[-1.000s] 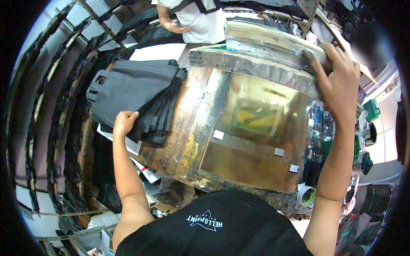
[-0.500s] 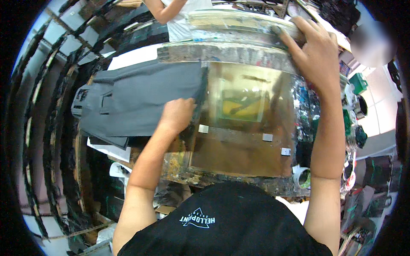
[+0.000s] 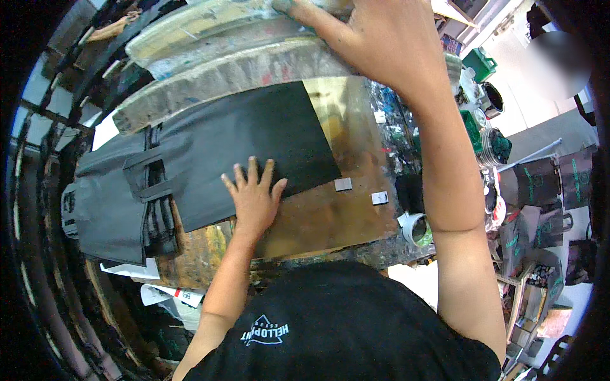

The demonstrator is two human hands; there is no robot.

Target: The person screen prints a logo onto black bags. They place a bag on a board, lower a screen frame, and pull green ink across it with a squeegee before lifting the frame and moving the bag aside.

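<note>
My left hand lies flat with spread fingers on a dark grey tote bag. That bag rests over a brownish, glossy printing board, its strap handle pointing left. Along the board's right part sit two small white tabs. My right hand grips the raised, paint-stained frame of a printing screen at the top; its thumb lies along the frame, and the other fingertips are cut off by the picture's edge.
More dark bags lie stacked left of the board. A roll of tape sits at the table's right edge. Beyond it are jars, an open can and a green container. Dark racks line the left.
A bag has slid right from the stack onto the board, covering much of it. My left hand has gone from closed at the bag's edge to spread flat on it. The view has shifted.
</note>
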